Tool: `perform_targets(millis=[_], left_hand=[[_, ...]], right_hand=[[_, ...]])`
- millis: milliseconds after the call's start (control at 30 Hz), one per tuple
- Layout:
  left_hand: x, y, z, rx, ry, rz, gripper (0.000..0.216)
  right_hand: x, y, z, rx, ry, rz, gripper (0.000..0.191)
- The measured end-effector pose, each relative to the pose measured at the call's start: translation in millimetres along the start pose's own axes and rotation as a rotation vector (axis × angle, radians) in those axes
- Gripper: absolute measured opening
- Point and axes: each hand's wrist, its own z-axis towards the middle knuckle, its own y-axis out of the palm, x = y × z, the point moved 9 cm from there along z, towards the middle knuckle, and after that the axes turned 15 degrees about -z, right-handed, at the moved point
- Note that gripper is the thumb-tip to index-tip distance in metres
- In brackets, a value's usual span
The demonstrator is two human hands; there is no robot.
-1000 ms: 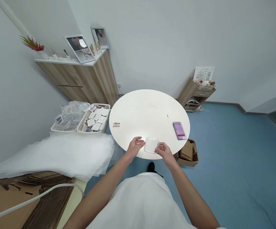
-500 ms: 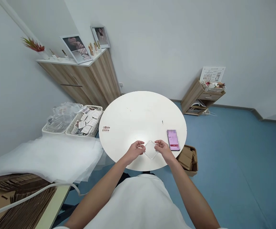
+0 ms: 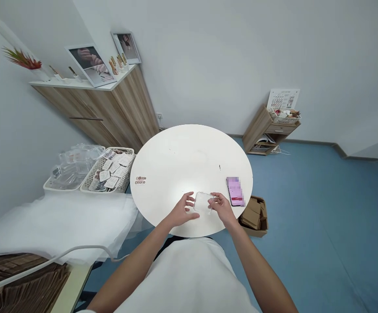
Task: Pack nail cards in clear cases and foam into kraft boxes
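A small clear plastic box (image 3: 202, 201) is held between both hands over the near edge of the round white table (image 3: 182, 161). My left hand (image 3: 182, 208) touches its left side with the fingers spread apart. Fingers of my right hand (image 3: 219, 207) pinch the box's right edge. A phone with a pink screen (image 3: 235, 191) lies on the table just right of my right hand. A small strip of reddish pieces (image 3: 140, 180) lies at the table's left edge.
Left of the table stand a white basket of small cards (image 3: 108, 174) and a tray of clear plastic boxes (image 3: 65, 171) above a white sheet (image 3: 55, 221). A cardboard box (image 3: 253, 215) sits on the blue floor under the table's right edge. Wooden cabinets line the walls.
The clear box has been turned in my hands and now stands more upright. My left fingers have spread apart. The view shifted slightly.
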Motion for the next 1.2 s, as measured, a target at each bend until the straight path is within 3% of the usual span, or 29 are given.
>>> perform_targets(millis=[100, 300, 433, 567, 733, 933, 1200], left_hand=[[19, -5, -1, -0.107, 0.149, 0.298, 0.101], [41, -15, -2, -0.208, 0.320, 0.464, 0.077], [47, -26, -8, -0.212, 0.379, 0.463, 0.073], [44, -40, -11, -0.204, 0.363, 0.405, 0.071], [41, -46, -12, -0.240, 0.326, 0.316, 0.071], [36, -50, -10, -0.247, 0.273, 0.206, 0.079], [28, -47, -7, -0.289, 0.182, 0.044, 0.075]], right_hand=[[-7, 5, 0, -0.013, -0.001, -0.053, 0.045], [-21, 27, -2, -0.028, -0.048, -0.129, 0.044], [-30, 40, -11, -0.039, -0.100, -0.239, 0.055], [-53, 57, -28, -0.116, -0.339, -0.561, 0.069], [-68, 73, -37, -0.113, -0.518, -0.836, 0.051], [-74, 77, -34, -0.060, -0.556, -0.884, 0.043], [-71, 74, -30, -0.039, -0.536, -0.796, 0.046]])
